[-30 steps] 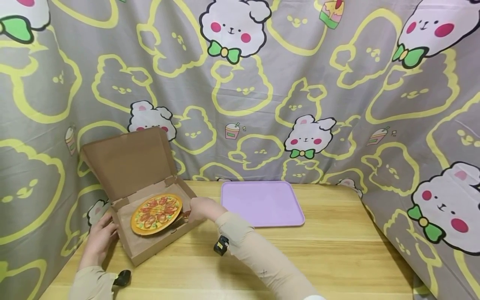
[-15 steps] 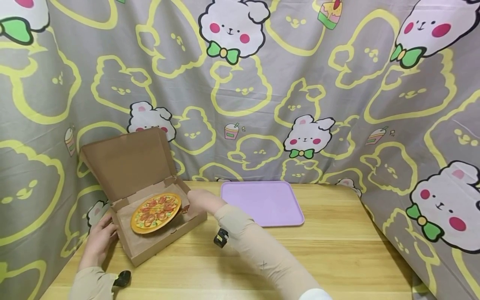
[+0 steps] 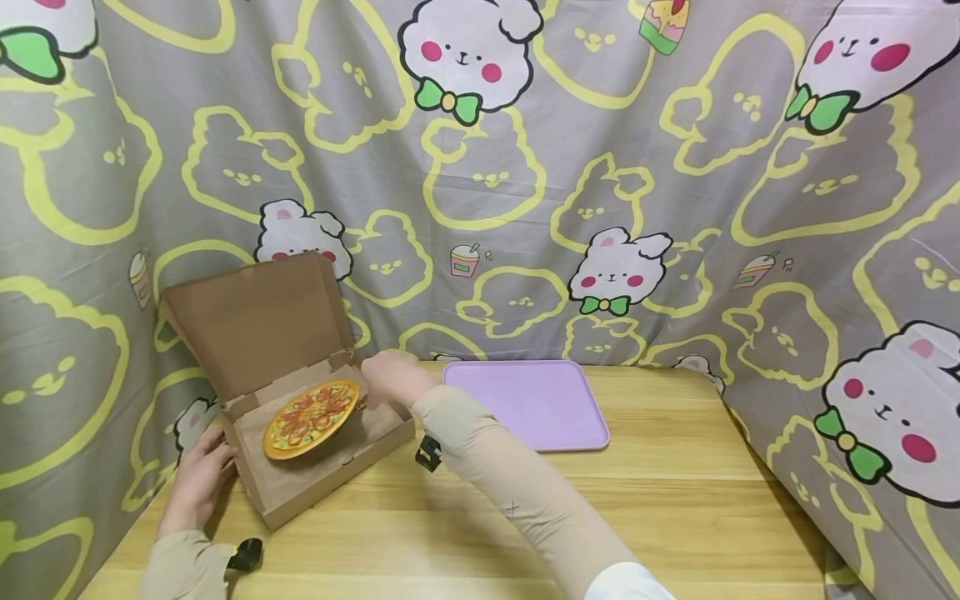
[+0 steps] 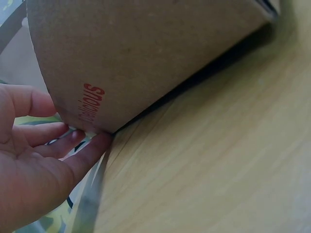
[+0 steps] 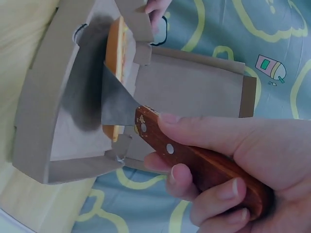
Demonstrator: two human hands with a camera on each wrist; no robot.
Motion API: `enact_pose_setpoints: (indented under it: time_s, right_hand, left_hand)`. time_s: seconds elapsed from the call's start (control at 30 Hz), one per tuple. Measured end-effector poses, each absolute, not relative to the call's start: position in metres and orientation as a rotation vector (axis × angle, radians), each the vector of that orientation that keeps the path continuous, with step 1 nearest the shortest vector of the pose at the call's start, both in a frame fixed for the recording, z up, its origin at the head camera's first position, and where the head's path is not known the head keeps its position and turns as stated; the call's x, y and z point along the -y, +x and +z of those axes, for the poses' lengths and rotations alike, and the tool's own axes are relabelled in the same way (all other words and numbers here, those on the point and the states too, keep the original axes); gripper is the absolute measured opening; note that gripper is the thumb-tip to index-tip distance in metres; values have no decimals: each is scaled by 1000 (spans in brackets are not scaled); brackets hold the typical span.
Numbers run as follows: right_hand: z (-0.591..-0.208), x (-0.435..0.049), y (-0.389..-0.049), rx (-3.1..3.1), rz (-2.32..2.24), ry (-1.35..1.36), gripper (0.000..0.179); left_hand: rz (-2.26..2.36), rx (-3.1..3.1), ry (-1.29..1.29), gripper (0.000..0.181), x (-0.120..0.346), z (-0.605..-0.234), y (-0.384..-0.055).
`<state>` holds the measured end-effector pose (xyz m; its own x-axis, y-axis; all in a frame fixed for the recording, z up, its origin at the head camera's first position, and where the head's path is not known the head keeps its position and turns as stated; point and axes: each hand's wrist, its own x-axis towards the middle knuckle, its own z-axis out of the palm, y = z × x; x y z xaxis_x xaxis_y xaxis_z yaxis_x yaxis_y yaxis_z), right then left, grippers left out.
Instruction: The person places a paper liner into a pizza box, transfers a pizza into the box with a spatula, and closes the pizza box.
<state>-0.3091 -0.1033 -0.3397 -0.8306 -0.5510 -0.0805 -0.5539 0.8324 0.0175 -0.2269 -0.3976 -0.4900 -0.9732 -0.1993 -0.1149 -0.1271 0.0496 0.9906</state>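
**Metal blade [image 5: 118, 106] bears a pizza [image 3: 313, 419] up inside its cardboard box [image 3: 341, 472]**

The pizza rests tilted on the spatula [image 5: 194, 161] within the box walls, its near-left rim lower than its far-right one; whether the low edge touches anything I cannot tell. Seemingly, the lid [image 3: 258, 329] is up and the lift begun, but the pizza has yet to clear the walls. Round in itself, it shows as an oval, long axis running from near left to far right, toppings facing up. From it the wooden handle leads to the right hand [image 5: 274, 162], fingers curled round it, thumb along its upper side. By the box's left side, the left hand [image 3: 198, 477] touches the cardboard with loosely parted fingers. Right of the box, a lilac tray [image 3: 528, 406] lies on the table [image 3: 675, 467].
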Motion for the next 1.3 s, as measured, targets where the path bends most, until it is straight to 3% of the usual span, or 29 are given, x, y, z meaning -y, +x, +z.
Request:
enact_pose_setpoints:
  time_s: [0.23,0.63,0.97,1.3]
  right_hand:
    - [-332,105,-307,-3020,39,-903,23]
    - [-316,88,-306,-2985,107,-858,19]
    - [-317,66,-305,-2933,146,-815,32]
    - [-319,44,-304,-2920,128,-777,30]
  left_hand:
    - [-2098,2237,339,70,396,-488,-226]
    - [-2102,2224,339,70,399,-493,-228]
    - [-2095,2234,367,70,398,-491,-228]
    - [-2085,2243,375,69,398,-491,-228]
